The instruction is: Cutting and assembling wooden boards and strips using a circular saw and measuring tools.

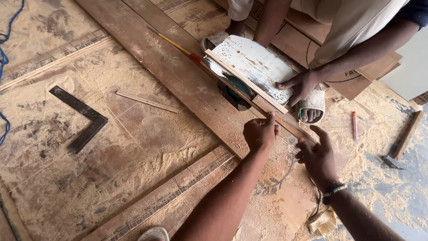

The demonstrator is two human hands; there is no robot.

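Note:
My left hand (261, 133) is closed, its fingertips pinching a thin wooden strip (285, 121) that runs along the edge of a long brown plank (178, 76). My right hand (317, 156), with a beaded band at the wrist, is spread out beside it, the forefinger reaching toward the strip's near end. Just beyond lies a circular saw with a white speckled base plate (252, 60) and a green blade guard (234, 94). Another person's hand (301, 85) presses on that plate.
Sawdust covers the boards all around. A dark steel square (82, 118) lies at the left, a loose wood sliver (147, 101) near it. The other person's sandalled foot (310, 107) stands beside the saw. A red pencil (355, 126), a hammer (401, 147) and a blue cord (3, 58) lie at the edges.

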